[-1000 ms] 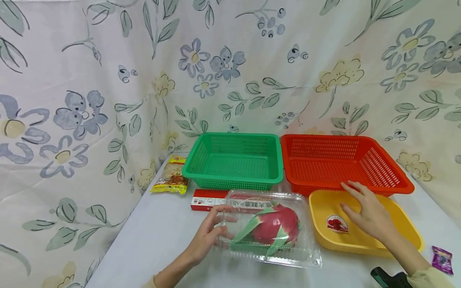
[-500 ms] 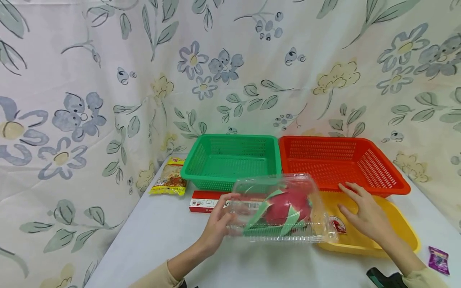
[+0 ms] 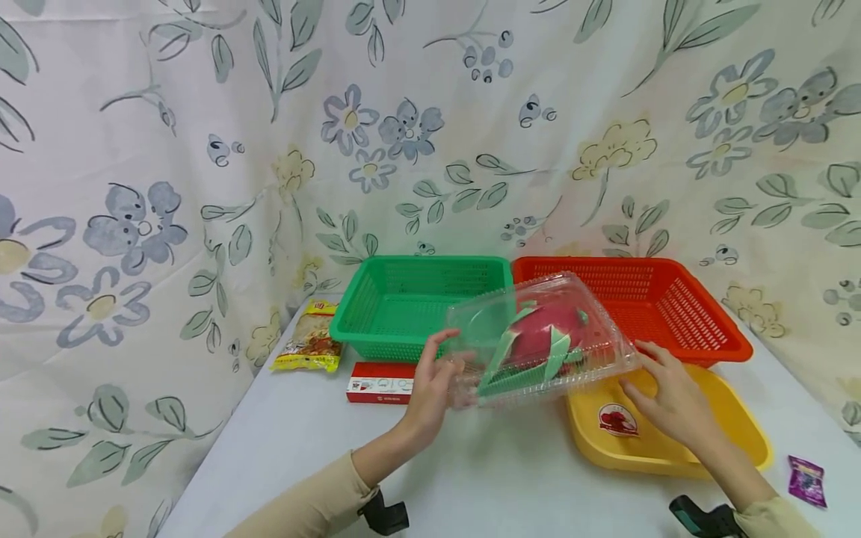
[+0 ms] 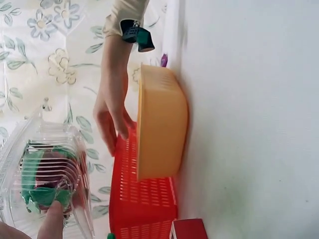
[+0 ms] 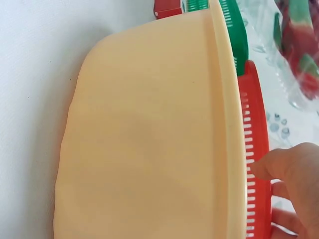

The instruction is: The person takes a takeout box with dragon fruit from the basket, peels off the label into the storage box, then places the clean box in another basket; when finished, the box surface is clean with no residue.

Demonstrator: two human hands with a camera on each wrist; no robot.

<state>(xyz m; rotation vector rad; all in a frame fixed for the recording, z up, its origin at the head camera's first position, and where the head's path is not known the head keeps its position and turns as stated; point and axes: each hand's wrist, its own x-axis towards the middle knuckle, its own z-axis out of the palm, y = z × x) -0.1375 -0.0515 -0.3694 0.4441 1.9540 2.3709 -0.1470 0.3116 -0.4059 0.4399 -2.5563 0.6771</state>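
My left hand [image 3: 430, 392] grips the left end of a clear plastic clamshell box [image 3: 474, 321], raised off the table and tilted. Inside it lies a red dragon fruit [image 3: 548, 332] with green scales, also visible through the plastic in the left wrist view. My right hand [image 3: 673, 396] hovers over a yellow tub [image 3: 729, 441], fingers spread and relaxed, holding nothing. Its fingertips come close to the box's right corner in the head view. The right wrist view shows that hand beyond the tub's rim [image 5: 232, 124], apart from the box.
A green basket [image 3: 424, 347] and a red basket [image 3: 679, 329] stand side by side at the back. Left of them lies a yellow food packet [image 3: 309, 340]. A red-and-white carton [image 3: 380, 382] sits before the green basket. A small purple packet [image 3: 806, 482] lies far right.
My left hand has lifted the clamshell box with the dragon fruit up and to the right, tilting it and raising its right end. The right hand has stayed nearly still over the tub.
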